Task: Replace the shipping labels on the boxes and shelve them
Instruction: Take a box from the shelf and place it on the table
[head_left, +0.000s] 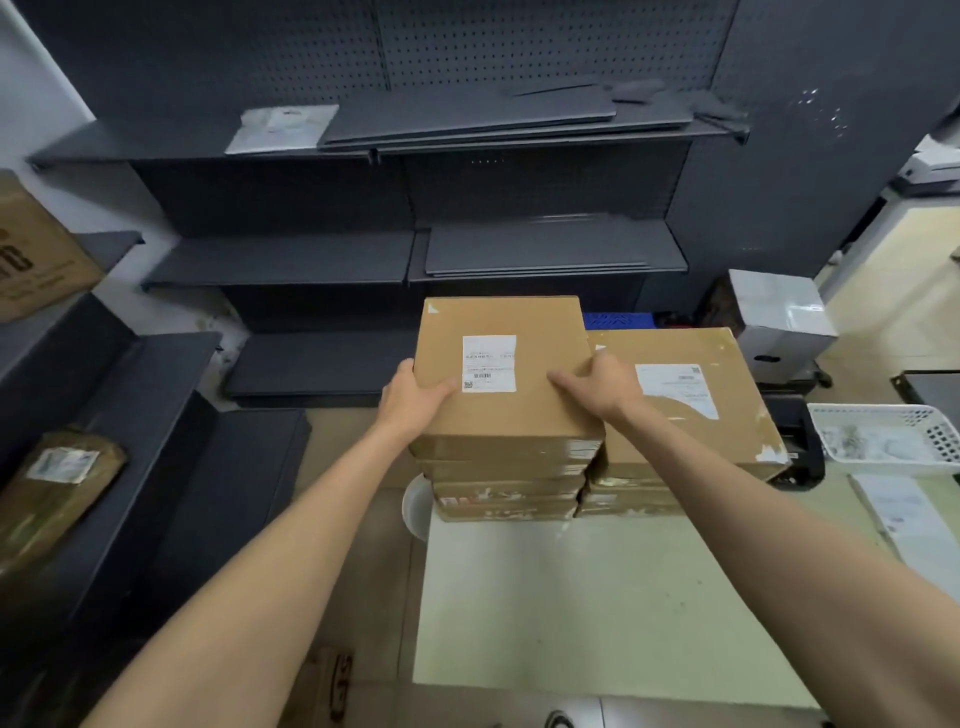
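Label print — blurred, unreadable

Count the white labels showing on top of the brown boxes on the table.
2. One label is on the top box of the left stack, gripped by both hands; one label is on the right stack's top box. Boxes underneath may hide more.
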